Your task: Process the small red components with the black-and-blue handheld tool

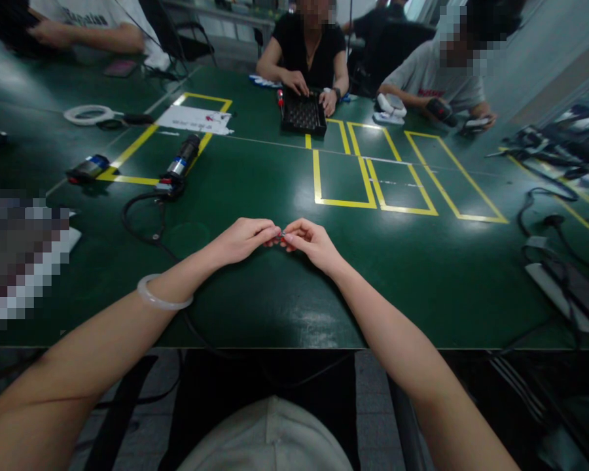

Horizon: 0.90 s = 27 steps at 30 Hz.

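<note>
My left hand (249, 238) and my right hand (312, 242) meet above the green table (285, 301), fingertips almost touching. Both are closed in a pinch around a tiny part (281, 236) with dark and red bits. Fingers cover most of it, so its kind does not show. A pale bangle (163, 302) circles my left wrist. Left of my hands, a black and silver cylindrical device (182, 160) lies on the table with a black cable (127, 219) near it.
Yellow tape rectangles (346, 201) mark the table. Across it, a person handles a black tray (302, 116); another person (432, 85) sits right of them. A second cylindrical device (89, 168) and a white paper (195, 120) lie left. Cables (564, 261) tangle at the right.
</note>
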### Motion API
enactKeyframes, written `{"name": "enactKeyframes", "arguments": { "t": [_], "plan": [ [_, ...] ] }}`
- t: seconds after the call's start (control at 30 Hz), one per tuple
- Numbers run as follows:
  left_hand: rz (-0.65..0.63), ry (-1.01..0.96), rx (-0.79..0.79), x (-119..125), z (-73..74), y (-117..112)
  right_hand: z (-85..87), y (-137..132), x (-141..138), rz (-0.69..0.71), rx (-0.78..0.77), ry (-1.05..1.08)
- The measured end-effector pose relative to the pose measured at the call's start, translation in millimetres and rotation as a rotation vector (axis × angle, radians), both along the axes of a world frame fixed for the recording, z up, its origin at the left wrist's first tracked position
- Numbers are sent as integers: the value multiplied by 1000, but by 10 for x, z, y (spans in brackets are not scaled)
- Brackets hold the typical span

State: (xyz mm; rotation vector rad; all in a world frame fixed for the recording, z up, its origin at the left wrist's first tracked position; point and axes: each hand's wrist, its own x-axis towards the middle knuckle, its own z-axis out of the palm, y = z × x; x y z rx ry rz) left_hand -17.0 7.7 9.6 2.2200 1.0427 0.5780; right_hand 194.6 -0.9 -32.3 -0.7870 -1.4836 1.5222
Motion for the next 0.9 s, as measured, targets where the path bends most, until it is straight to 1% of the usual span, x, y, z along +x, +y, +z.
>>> {"name": "enactKeyframes", "arguments": {
  "t": [0.17,0.33,0.53,0.6,0.67,0.7,0.77,0.83,0.9],
  "plan": [
    [-26,-22,-28,-5,-19,-4,1,-2,6,16,-19,17],
    [3,21,39,-25,-20,8,-8,8,15,-1,-52,2],
    [-28,51,88,-33,-24,13,-46,37,22,12,-60,-15],
    [-7,71,121,-78,-3,55,-61,45,26,13,-59,-12],
    [79,107,189,-189,28,138,-71,52,31,3,-56,-7],
    [151,137,233,-277,42,192,-74,56,34,-7,-53,-7],
    [332,230,321,-519,58,318,-76,62,40,-26,-47,-15],
    [546,341,382,-833,43,452,-75,66,43,-45,-42,-24],
    [757,426,377,-1177,-8,584,-71,68,45,-62,-36,-29]
  ]
}}
